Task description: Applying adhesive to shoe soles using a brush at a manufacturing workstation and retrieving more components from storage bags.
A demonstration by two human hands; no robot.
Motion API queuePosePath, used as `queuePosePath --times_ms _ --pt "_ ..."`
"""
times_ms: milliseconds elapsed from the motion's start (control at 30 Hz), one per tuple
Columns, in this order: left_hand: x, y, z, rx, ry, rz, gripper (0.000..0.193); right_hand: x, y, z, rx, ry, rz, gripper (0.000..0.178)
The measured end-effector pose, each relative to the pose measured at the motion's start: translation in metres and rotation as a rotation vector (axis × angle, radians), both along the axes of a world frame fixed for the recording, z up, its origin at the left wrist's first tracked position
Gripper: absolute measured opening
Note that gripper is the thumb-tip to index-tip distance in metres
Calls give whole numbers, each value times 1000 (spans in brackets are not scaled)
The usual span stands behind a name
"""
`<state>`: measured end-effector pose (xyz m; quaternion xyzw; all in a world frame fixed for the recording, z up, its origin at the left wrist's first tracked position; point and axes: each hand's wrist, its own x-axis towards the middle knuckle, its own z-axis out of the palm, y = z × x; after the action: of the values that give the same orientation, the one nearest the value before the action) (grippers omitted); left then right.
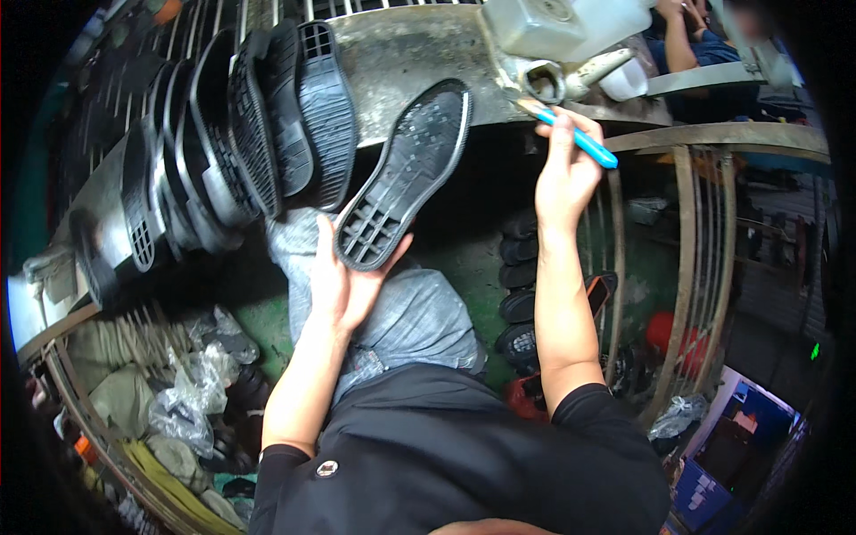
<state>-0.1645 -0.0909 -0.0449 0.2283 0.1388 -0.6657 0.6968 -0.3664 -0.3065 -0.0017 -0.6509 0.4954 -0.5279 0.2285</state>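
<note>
My left hand grips a black shoe sole by its heel end, thumb on one edge and fingers on the other. The sole's open grid of heel cavities faces up, and its toe points away over the bench edge. In my right hand is a brush with a blue handle. Its bristle end is at the mouth of a small, pale, stained container on the bench. Several more black soles stand overlapping in a row at the left.
The worn metal bench top curves across the far side. A translucent plastic jug stands behind the small container. Railings flank me, with plastic bags at lower left and black soles on the floor. Another person's arm shows at far right.
</note>
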Motion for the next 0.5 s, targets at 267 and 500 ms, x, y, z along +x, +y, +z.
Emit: queuePosePath --times_ms 267,500 --pt "5 11 -13 -171 163 70 76 52 103 -35 -243 200 578 35" --pt "4 2 -1 -208 -32 -11 67 45 140 11 -44 153 860 25"
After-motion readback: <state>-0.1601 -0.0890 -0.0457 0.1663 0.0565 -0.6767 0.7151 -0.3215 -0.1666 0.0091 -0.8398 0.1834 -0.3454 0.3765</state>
